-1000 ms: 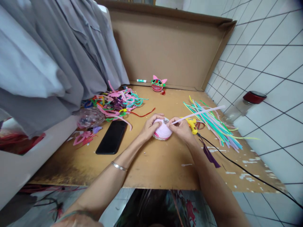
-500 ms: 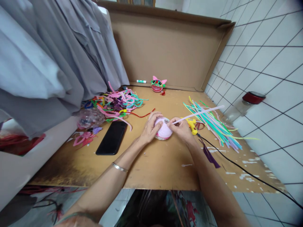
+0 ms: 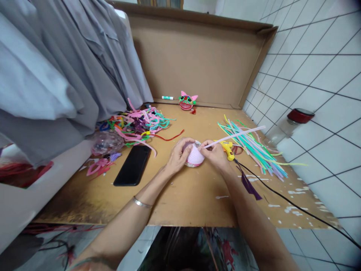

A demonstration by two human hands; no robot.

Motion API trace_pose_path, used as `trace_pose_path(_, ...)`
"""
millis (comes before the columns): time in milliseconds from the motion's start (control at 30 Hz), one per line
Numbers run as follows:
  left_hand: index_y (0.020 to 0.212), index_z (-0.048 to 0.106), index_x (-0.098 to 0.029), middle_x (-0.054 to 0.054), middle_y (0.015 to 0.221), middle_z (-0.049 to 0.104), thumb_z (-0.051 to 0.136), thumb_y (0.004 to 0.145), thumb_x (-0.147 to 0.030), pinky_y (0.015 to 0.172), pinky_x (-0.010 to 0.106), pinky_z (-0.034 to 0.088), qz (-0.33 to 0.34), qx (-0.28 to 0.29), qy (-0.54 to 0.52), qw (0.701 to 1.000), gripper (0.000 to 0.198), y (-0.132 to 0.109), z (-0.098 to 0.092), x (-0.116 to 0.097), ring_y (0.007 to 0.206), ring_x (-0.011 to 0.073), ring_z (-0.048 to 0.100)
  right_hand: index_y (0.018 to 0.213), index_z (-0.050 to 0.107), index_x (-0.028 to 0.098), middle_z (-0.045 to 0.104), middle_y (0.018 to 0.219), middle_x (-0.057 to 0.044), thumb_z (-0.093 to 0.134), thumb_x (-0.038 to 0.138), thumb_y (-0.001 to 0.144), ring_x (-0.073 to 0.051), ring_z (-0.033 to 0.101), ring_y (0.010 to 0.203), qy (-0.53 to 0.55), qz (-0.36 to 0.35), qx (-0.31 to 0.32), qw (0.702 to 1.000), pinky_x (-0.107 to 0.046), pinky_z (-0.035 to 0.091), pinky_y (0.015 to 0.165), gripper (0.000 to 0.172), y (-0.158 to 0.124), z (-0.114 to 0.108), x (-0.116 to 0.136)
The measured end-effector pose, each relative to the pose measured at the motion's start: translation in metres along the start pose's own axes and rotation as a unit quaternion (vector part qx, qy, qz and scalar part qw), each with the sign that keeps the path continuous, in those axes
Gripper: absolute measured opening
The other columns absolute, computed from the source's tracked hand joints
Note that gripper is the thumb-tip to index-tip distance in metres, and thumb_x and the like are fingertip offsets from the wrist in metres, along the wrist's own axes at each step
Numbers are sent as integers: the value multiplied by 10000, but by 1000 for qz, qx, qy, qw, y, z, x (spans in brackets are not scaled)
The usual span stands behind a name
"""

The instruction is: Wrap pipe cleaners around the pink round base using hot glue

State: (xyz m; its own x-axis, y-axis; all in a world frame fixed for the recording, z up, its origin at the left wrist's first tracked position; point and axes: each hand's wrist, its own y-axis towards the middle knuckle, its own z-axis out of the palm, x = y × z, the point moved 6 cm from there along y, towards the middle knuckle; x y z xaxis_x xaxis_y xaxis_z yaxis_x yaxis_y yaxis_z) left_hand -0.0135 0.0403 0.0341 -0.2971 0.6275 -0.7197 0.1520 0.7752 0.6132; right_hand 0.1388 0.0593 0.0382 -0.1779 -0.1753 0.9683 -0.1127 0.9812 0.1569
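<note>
My left hand (image 3: pixel 179 153) is closed round the left side of a small rounded piece (image 3: pixel 195 156) wrapped in pale pink pipe cleaner, held over the middle of the table. Between the thumb and fingers of my right hand (image 3: pixel 213 152) is a pale pink pipe cleaner (image 3: pixel 235 134). Its free end sticks out to the upper right, while the pinched end meets the top right of the wrapped piece. Just beyond my right hand lies a yellow glue gun (image 3: pixel 229 150), partly hidden. The underside of the wrapped piece cannot be seen.
Loose pipe cleaners (image 3: pixel 259 150) lie at the right, near a lidded jar (image 3: pixel 293 124). A tangled colourful pile (image 3: pixel 143 122) and a black phone (image 3: pixel 132 165) are at the left. A finished animal head (image 3: pixel 186 101) and a marker (image 3: pixel 167 98) stand by the cardboard (image 3: pixel 194 64).
The wrapped piece has turned slightly in my hands. Both hands keep their grip, and the whole view has shifted a little.
</note>
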Motion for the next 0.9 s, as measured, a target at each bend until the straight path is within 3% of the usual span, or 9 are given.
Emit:
trace_pose_path(167,1100,590,-177,94,1063,675,396,988,-373,899,340,484,10,-8,34,999,298,-1,2,-3,989,195,620,618,565,202,522,558,35,656,419,573,-112,446,556,1,-4,-5,1000,-249,349,539,239,0,-1,0)
trace_pose_path(400,1100,615,-215,77,1055,689,407,966,-346,973,450,381,4,-13,176,984,280,-2,1,-7,1079,258,516,623,558,206,527,564,34,645,414,581,-113,456,552,13,-7,-14,1000,-248,357,533,229,1,1,-3)
trace_pose_path(633,1156,510,-201,102,1168,636,654,744,-361,990,444,424,78,40,186,979,465,-4,11,-18,1077,279,537,622,575,199,534,573,34,638,393,577,-111,453,560,14,-10,-24,1000,-244,355,540,209,1,-2,-3)
trace_pose_path(900,1168,476,-201,121,1211,614,721,727,-358,1079,482,382,132,38,213,967,528,-10,20,-15,1170,286,554,631,553,200,527,587,32,651,420,596,-117,459,570,20,-10,-31,999,-252,371,564,242,2,-2,-8)
